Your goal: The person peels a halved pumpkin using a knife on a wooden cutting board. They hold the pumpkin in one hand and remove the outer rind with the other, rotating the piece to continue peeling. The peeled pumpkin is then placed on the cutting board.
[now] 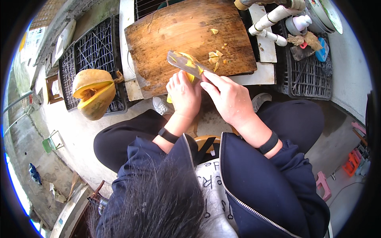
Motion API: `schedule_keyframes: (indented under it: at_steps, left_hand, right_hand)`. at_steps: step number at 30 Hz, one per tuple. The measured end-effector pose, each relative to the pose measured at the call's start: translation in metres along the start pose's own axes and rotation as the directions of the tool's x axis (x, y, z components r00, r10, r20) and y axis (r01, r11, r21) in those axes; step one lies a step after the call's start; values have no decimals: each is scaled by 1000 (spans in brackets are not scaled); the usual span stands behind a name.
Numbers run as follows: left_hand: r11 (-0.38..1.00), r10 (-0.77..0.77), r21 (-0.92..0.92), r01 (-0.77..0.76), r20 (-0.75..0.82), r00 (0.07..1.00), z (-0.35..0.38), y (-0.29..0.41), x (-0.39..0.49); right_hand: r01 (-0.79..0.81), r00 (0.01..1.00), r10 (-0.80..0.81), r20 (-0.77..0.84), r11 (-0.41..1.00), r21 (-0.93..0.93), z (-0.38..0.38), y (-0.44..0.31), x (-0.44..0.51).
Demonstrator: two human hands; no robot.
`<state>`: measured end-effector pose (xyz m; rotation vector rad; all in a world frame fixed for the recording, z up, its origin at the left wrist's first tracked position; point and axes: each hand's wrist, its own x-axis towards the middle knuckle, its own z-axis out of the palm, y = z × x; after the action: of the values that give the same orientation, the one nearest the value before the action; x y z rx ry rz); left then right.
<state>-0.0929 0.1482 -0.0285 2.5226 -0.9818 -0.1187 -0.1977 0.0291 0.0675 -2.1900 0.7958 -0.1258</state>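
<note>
My right hand [230, 96] holds a knife [186, 63] near the front edge of a worn wooden cutting board [178, 26]. Its broad blade points up and left, with yellow bits stuck to it. My left hand [185, 94] grips a piece of yellow pumpkin [190, 78] just below the blade; fingers and blade hide much of the piece. Pumpkin peelings [214, 58] lie on the board to the right of the knife, and one small scrap [214, 31] lies farther back. At the left, a large cut pumpkin [96, 93] with an open wedge rests on a black plastic crate.
The black crate [95, 44] stands left of the board. White pipes [276, 16] reach over its back right corner. On another black crate [309, 76] at the right are a fibre scourer [311, 40], a blue plastic item [322, 50] and basins [323, 15].
</note>
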Motion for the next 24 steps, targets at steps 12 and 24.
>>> schedule_keyframes:
  at_steps: [12,24]
  left_hand:
    - [1000,16,-4,-16,-9,1000,-1,1,-1]
    - [997,66,-32,-66,-22,998,3,-8,-3]
  right_hand:
    - [-168,986,165,37,947,272,7,16,45]
    - [-102,995,103,2,980,171,-3,7,-22]
